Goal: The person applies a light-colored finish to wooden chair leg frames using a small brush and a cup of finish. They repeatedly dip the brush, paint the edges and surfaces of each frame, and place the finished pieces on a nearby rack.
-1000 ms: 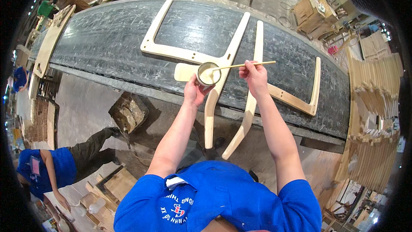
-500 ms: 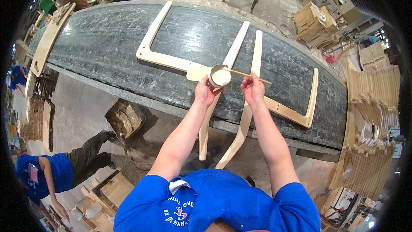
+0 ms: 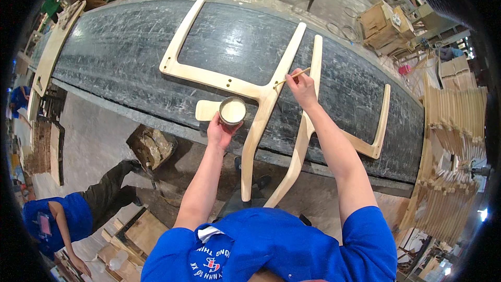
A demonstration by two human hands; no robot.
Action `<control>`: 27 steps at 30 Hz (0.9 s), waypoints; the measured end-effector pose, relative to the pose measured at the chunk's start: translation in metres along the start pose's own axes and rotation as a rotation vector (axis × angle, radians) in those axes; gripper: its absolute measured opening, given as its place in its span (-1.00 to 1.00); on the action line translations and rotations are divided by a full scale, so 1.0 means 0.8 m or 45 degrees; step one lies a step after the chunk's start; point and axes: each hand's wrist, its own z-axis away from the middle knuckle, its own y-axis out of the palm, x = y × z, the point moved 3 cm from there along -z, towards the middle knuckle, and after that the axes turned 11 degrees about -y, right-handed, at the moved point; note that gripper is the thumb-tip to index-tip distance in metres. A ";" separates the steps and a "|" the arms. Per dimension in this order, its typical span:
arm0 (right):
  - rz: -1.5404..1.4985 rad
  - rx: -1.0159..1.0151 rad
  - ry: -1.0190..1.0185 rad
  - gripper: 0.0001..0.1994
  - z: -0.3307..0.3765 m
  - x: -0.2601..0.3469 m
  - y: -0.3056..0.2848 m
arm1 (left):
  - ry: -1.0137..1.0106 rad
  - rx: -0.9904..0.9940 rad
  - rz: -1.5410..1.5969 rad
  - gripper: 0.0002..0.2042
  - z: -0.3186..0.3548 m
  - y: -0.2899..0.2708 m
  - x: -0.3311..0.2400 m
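Workshop, long dark scratched workbench [image 3: 130,62], wood parts stacked all round. My left hand [image 3: 222,131] is wrapped around a small tin of pale glue [image 3: 233,110], held just at the bench's near edge. My right hand [image 3: 301,87] pinches a thin wooden stick [image 3: 292,77], tip down on the joint of the pale wooden chair frame [image 3: 245,86] lying flat on the bench. I judge it as the glue-dabbing step at the joint holes; next move likely calls for a re-dip, stick back to the tin. A second curved frame piece [image 3: 313,109] lies just beside it, close under my right wrist. Another person in blue [image 3: 57,219] crouches lower left, well apart.
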 end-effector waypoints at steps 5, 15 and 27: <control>0.224 0.224 -0.166 -0.84 -0.006 -0.007 0.026 | 0.019 -0.071 0.030 -0.59 0.011 -0.014 -0.001; 0.149 0.361 -0.154 -0.82 -0.021 -0.013 0.023 | 0.073 -0.016 0.069 -0.59 0.016 -0.014 0.006; 0.130 0.718 -0.576 -0.92 -0.026 -0.022 -0.013 | 0.171 -0.071 0.056 -0.58 0.033 0.024 0.061</control>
